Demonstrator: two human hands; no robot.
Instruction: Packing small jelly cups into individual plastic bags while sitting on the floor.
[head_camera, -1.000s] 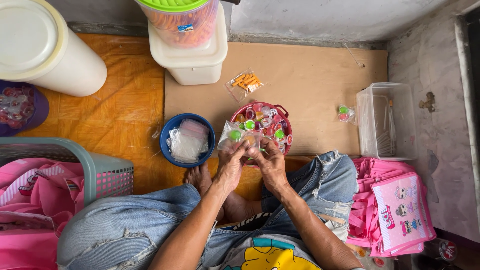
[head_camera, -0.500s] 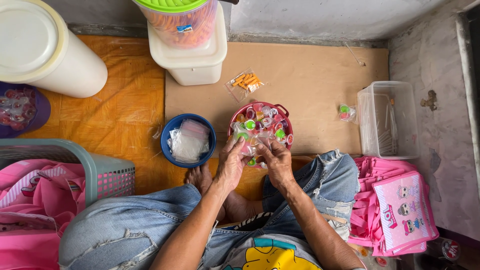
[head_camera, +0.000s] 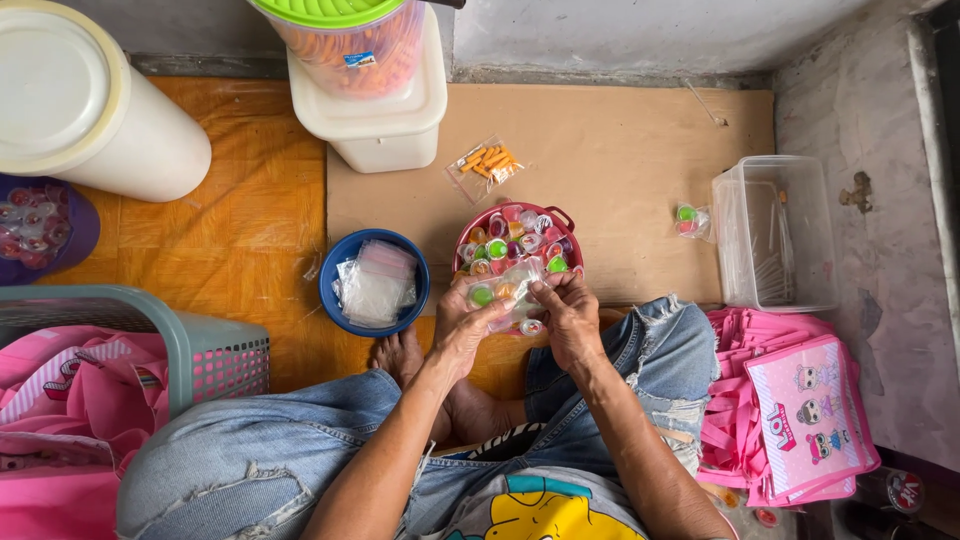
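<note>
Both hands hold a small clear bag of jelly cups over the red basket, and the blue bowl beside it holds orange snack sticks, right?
Not quite. In the head view the blue bowl holds empty clear plastic bags, not snack sticks. The rest stands: left hand and right hand hold the small clear bag over the red basket.

We count two hands, one blue bowl, one red bowl, two small filled packets on the cardboard, one clear box, and one laundry basket.
</note>
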